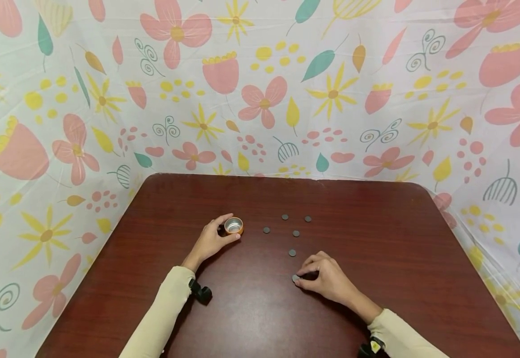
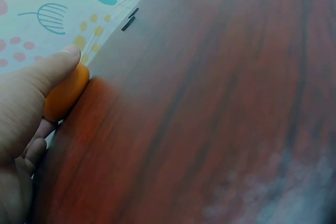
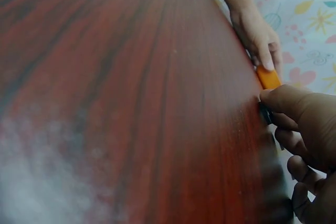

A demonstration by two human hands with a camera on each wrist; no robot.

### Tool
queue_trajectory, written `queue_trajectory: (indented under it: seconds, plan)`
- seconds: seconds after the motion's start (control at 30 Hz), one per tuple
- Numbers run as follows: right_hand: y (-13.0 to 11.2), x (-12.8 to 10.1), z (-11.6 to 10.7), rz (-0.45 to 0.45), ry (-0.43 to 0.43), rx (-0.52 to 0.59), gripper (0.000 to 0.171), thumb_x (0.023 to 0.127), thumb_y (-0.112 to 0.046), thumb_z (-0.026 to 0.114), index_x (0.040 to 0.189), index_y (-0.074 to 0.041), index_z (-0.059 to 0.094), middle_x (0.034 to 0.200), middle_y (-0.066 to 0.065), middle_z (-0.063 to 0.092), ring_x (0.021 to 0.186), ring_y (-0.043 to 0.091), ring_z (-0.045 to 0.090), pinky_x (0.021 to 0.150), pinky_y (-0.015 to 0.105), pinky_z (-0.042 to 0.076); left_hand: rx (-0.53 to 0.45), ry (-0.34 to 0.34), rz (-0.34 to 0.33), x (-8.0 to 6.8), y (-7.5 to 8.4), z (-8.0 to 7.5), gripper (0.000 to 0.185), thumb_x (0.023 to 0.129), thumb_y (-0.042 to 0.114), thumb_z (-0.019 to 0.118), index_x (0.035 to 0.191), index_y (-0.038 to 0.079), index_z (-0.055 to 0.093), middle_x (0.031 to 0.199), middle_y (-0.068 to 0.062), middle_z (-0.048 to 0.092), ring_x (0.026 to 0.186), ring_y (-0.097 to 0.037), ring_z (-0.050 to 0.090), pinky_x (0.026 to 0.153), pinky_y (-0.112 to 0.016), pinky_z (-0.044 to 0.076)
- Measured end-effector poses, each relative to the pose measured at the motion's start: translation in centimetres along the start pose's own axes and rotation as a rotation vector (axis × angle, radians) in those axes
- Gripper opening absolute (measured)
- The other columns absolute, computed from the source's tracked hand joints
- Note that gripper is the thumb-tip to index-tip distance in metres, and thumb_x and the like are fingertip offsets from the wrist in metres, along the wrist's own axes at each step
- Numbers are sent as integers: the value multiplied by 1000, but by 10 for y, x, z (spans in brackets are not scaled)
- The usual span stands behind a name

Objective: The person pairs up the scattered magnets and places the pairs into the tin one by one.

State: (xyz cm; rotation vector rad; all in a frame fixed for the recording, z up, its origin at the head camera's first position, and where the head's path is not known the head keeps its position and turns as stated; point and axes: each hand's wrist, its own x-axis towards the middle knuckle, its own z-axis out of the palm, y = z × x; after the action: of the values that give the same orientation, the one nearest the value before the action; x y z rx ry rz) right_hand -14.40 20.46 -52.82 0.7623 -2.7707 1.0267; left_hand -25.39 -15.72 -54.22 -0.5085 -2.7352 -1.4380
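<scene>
My left hand (image 1: 212, 240) grips a small round orange bowl (image 1: 234, 226) with a shiny silver inside, thumb on the near side and fingers round the far side. Its orange wall (image 2: 68, 95) shows under the thumb in the left wrist view. Nearer the table's middle, my right hand (image 1: 328, 278) pinches a small grey coin (image 1: 295, 278) between thumb and fingertips, close over the tabletop. In the right wrist view the pinched coin (image 3: 265, 113) is a dark edge, largely hidden by the fingers. The bowl looks empty from above.
Several more grey coins lie scattered beyond the right hand, among them a nearest one (image 1: 292, 253) and a leftmost one (image 1: 266, 230). They rest on a dark reddish-brown table (image 1: 367, 219). A flower-patterned sheet (image 1: 260, 64) hangs behind and along both sides.
</scene>
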Motion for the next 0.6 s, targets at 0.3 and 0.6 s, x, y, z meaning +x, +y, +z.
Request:
queue_trajectory:
  seconds: [0.3,0.6]
  plan:
    - [1,2,-1,-7,12,42,13,79,-27,91,90,-24,84,95,-17,68,92,3,54,74,25,51,-10,8,-9,0,-1,1,74,85,36,85,149,15,54,142,-6,60,124,-29,57,104,-50,46]
    - [4,16,-5,-144,41,101,15,76,-25,92,88,-26,84,96,-13,71,92,3,56,73,26,52,-20,4,4,1,-1,1,70,85,33,86,146,13,56,138,-6,62,121,-27,58,104,-48,45]
